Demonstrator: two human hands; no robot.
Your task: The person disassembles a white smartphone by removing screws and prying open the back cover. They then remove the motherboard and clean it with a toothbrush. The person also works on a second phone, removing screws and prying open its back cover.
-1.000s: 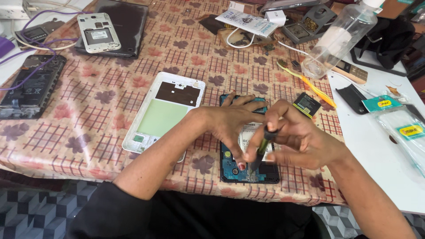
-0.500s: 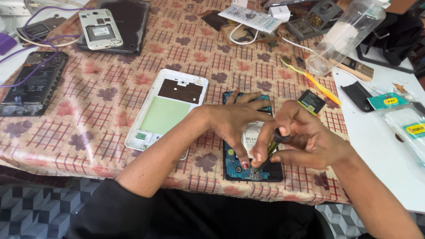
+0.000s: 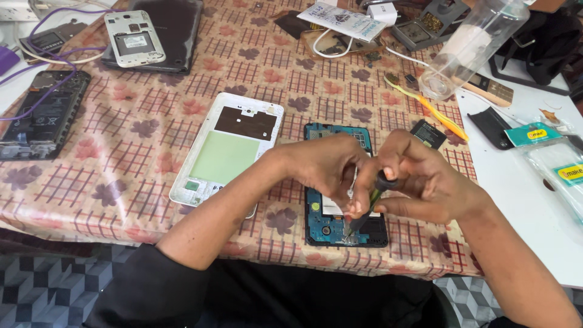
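- The right hand (image 3: 425, 182) is pinching a small screwdriver (image 3: 367, 206), its tip now lowered onto the bottom edge of the opened blue tablet (image 3: 340, 228).
- The left hand (image 3: 328, 167) is pressing down, steadying it.
- The white back cover (image 3: 228, 149) is lying just beside, on the patterned tablecloth (image 3: 121, 121).

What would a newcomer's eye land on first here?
Both hands, left hand and right hand, meet over an opened blue circuit board at the table's near edge, the right gripping a small screwdriver. Beside it on the left lies a white phone frame.
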